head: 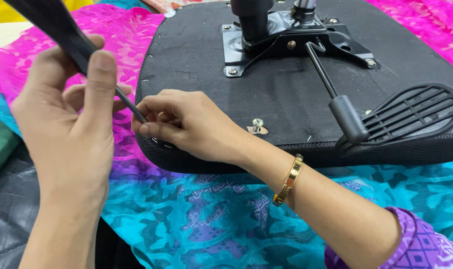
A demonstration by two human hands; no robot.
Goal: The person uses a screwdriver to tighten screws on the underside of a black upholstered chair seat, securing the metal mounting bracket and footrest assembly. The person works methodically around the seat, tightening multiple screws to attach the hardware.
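Two bare hands are working at the near-left corner of an upturned office chair seat (286, 94), which is lying bottom-up on a pink and turquoise patterned cloth (196, 219). Nearest the camera, the right forearm is crossing the cloth, wearing a gold bangle (288, 180) and a purple patterned sleeve (416, 244). The right hand (186, 124) is resting on the seat's rounded edge, its grip pressed together, fingertips pinching at the black fabric cover where a row of small staples (159, 142) is showing. To the left, the left hand (67, 124) is raised, its grip closed around the dark handle of a thin tool (82, 50); the tool's slim metal shaft is slanting down so that its tip is meeting the seat edge right by the right fingertips.

Judging from this, the step in hand is working the tool tip at the staples along the cover's edge. The next move calls for a steady, shallow angle and fingers kept clear of the tip.

Farther back, a loose screw (258, 123) is standing up from the seat, a black lever (336, 94) is ending in a paddle-shaped handle (416, 117), and the metal mounting plate (291, 37) is bolted at the centre.
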